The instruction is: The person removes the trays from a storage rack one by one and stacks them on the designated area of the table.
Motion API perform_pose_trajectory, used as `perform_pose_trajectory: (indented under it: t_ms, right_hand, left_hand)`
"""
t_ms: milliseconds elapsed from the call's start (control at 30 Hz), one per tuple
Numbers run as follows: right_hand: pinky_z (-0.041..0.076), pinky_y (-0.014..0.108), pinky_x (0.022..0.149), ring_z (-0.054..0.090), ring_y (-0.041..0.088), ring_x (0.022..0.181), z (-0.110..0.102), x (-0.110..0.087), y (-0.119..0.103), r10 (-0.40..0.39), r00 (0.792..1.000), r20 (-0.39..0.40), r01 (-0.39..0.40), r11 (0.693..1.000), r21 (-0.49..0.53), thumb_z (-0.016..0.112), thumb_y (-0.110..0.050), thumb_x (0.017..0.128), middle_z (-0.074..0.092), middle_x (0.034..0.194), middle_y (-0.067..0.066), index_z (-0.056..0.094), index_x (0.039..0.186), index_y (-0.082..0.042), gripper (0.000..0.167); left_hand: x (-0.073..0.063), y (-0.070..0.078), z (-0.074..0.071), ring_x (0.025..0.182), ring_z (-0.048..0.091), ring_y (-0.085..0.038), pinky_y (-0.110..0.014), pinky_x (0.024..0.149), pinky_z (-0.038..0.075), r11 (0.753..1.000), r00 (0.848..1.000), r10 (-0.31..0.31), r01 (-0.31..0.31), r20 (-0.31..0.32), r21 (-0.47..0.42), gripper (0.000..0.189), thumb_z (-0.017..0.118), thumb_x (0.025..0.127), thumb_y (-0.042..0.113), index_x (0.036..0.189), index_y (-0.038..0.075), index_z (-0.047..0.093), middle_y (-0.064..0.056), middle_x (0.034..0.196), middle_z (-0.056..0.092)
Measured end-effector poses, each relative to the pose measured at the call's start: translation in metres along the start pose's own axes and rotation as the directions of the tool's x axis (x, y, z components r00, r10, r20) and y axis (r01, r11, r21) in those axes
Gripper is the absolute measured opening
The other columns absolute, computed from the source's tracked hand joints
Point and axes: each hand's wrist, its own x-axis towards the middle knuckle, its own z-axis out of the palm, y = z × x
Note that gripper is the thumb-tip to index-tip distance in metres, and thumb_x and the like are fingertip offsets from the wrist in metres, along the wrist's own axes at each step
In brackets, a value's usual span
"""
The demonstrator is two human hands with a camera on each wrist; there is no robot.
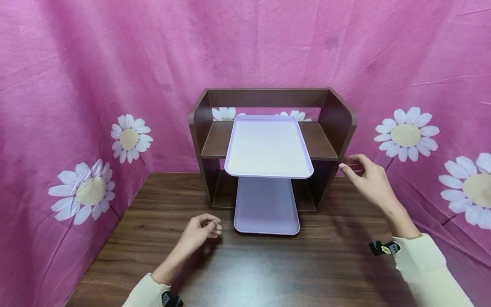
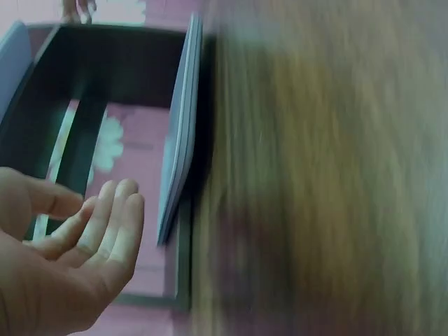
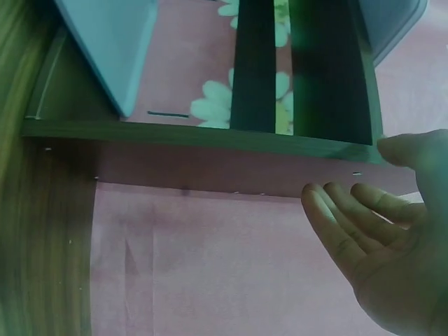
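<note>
A dark brown two-level shelf [image 1: 197,128] stands at the back of the table. One pale lilac tray [image 1: 269,145] lies on its upper level, and another lilac tray [image 1: 266,209] lies below; both jut out past the shelf's front. In the left wrist view the lower tray's edge [image 2: 183,105] looks layered. My left hand [image 1: 199,230] hovers left of the lower tray, fingers loosely bent and holding nothing. At the shelf's right side is my right hand [image 1: 370,181]. Its thumb [image 3: 395,150] is right at the side panel's front edge, with the other fingers spread beside the panel's outer face.
Under the shelf is a dark wood-grain table [image 1: 161,196]. A pink curtain [image 1: 153,51] with large white daisies [image 1: 129,139] hangs behind and on both sides. Each wrist carries a small black device [image 1: 383,248] by a cream sleeve [image 1: 422,260].
</note>
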Motion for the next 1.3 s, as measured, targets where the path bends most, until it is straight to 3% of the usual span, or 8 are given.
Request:
perform_pose_trajectory:
  t_ms: [133, 233, 300, 367, 600, 833, 1033, 1300]
  right_hand:
    - [0.042, -0.001, 0.072, 0.055, -0.022, 0.090, -0.002, 0.004, -0.005, 0.052, 0.998, 0.033, -0.052, 0.999, -0.011, 0.071, -0.039, 0.103, 0.074, 0.123, 0.025, 0.063, 0.136, -0.003, 0.049]
    - [0.041, -0.001, 0.072, 0.074, 0.009, 0.100, -0.003, 0.007, -0.007, 0.072, 0.995, 0.065, -0.072, 0.997, -0.009, 0.072, -0.041, 0.102, 0.072, 0.127, 0.028, 0.059, 0.141, -0.002, 0.057]
    - [0.040, -0.003, 0.073, 0.076, 0.034, 0.109, -0.003, 0.010, -0.008, 0.076, 0.993, 0.086, -0.076, 0.997, -0.001, 0.071, -0.041, 0.102, 0.070, 0.130, 0.031, 0.055, 0.145, 0.001, 0.062]
    - [0.039, -0.004, 0.074, 0.071, 0.049, 0.117, -0.004, 0.011, -0.008, 0.079, 0.991, 0.106, -0.081, 0.997, 0.010, 0.071, -0.041, 0.103, 0.068, 0.133, 0.032, 0.052, 0.147, 0.002, 0.065]
    - [0.039, -0.003, 0.076, 0.067, 0.048, 0.125, -0.004, 0.019, -0.007, 0.099, 0.985, 0.141, -0.103, 0.995, 0.018, 0.072, -0.044, 0.102, 0.065, 0.140, 0.030, 0.051, 0.148, -0.001, 0.067]
    - [0.040, -0.002, 0.077, 0.066, 0.049, 0.126, -0.001, 0.024, -0.008, 0.080, 0.984, 0.157, -0.087, 0.996, 0.036, 0.073, -0.042, 0.101, 0.066, 0.137, 0.030, 0.051, 0.148, -0.002, 0.066]
    - [0.039, -0.003, 0.075, 0.066, 0.049, 0.125, 0.003, 0.027, -0.011, 0.075, 0.985, 0.154, -0.081, 0.996, 0.030, 0.073, -0.044, 0.101, 0.066, 0.135, 0.031, 0.050, 0.148, -0.001, 0.067]
    - [0.038, 0.000, 0.075, 0.067, 0.051, 0.125, 0.008, 0.028, -0.012, 0.082, 0.990, 0.118, -0.086, 0.996, 0.027, 0.071, -0.045, 0.102, 0.065, 0.138, 0.034, 0.051, 0.146, 0.000, 0.066]
  left_hand:
    - [-0.004, 0.002, 0.015, 0.078, 0.076, -0.019, -0.034, 0.076, 0.068, 0.993, 0.998, -0.065, 0.067, 0.023, -0.096, 0.024, 0.056, 0.105, 0.001, 0.117, -0.019, 0.062, -0.019, 0.091, 0.076]
    - [-0.006, 0.002, 0.025, 0.074, 0.073, -0.016, -0.031, 0.072, 0.066, 0.987, 0.995, -0.092, 0.096, 0.034, -0.131, 0.024, 0.054, 0.105, 0.003, 0.115, -0.017, 0.063, -0.014, 0.088, 0.076]
    - [-0.007, 0.001, 0.032, 0.073, 0.073, -0.016, -0.031, 0.071, 0.066, 0.982, 0.993, -0.103, 0.110, 0.049, -0.156, 0.025, 0.053, 0.104, 0.004, 0.115, -0.016, 0.064, -0.011, 0.087, 0.074]
    - [-0.006, 0.001, 0.037, 0.074, 0.072, -0.015, -0.031, 0.072, 0.066, 0.972, 0.990, -0.120, 0.133, 0.075, -0.192, 0.027, 0.053, 0.103, 0.005, 0.117, -0.017, 0.063, -0.009, 0.087, 0.073]
    - [-0.006, 0.001, 0.055, 0.084, 0.073, -0.016, -0.032, 0.083, 0.066, 0.912, 0.966, -0.183, 0.236, 0.182, -0.335, 0.035, 0.053, 0.101, 0.006, 0.125, -0.019, 0.056, -0.008, 0.095, 0.071]
    - [-0.005, -0.002, 0.075, 0.107, 0.076, -0.029, -0.043, 0.101, 0.063, 0.839, 0.949, -0.213, 0.299, 0.232, -0.454, 0.038, 0.050, 0.104, 0.008, 0.130, -0.019, 0.051, -0.034, 0.126, 0.069]
    - [-0.006, -0.003, 0.086, 0.118, 0.072, -0.037, -0.047, 0.107, 0.059, 0.775, 0.932, -0.264, 0.358, 0.248, -0.520, 0.025, 0.051, 0.101, 0.008, 0.117, -0.009, 0.058, -0.038, 0.133, 0.065]
    - [-0.010, -0.012, 0.098, 0.133, 0.061, -0.053, -0.056, 0.115, 0.052, 0.729, 0.907, -0.279, 0.414, 0.317, -0.545, 0.016, 0.047, 0.102, 0.008, 0.108, -0.005, 0.054, -0.046, 0.142, 0.054]
